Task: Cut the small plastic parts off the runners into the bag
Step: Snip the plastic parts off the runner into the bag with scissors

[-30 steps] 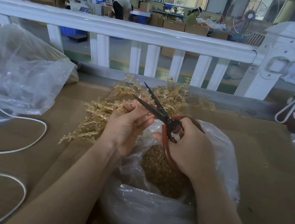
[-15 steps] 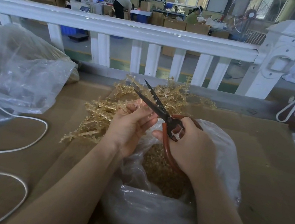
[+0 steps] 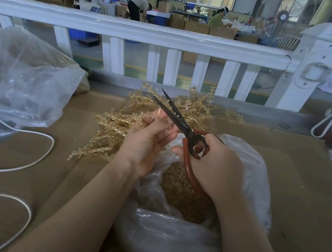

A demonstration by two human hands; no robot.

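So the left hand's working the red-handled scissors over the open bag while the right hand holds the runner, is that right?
Not quite: the hands are swapped. The head view shows the right hand gripping the red-handled scissors, and the left hand pinching the runner at the blades. The rest holds: they work over the open bag.

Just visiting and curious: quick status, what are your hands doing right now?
Left hand pinches a runner at the blades. Right hand grips the scissors, blades nearly closed. Bag open below, cut parts inside. Nothing in the way.
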